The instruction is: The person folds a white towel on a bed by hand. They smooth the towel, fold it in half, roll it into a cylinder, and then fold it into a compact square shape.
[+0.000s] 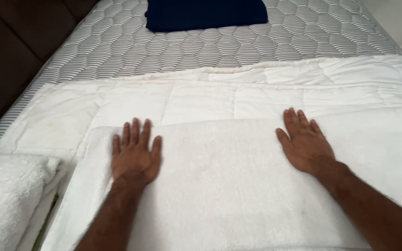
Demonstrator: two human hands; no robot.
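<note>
A white towel (219,186) lies spread flat on a white quilted comforter (201,100) on the bed. My left hand (135,152) presses palm down on the towel near its far left corner, fingers apart. Flat on the towel's far edge toward the right rests my right hand (304,142), fingers spread as well. Neither hand grips anything.
The bare striped mattress (219,49) shows beyond the comforter. A folded dark blue cloth (205,14) lies at its far end. A fluffy white towel (5,195) sits at the near left. Dark floor (10,51) runs along the bed's left side.
</note>
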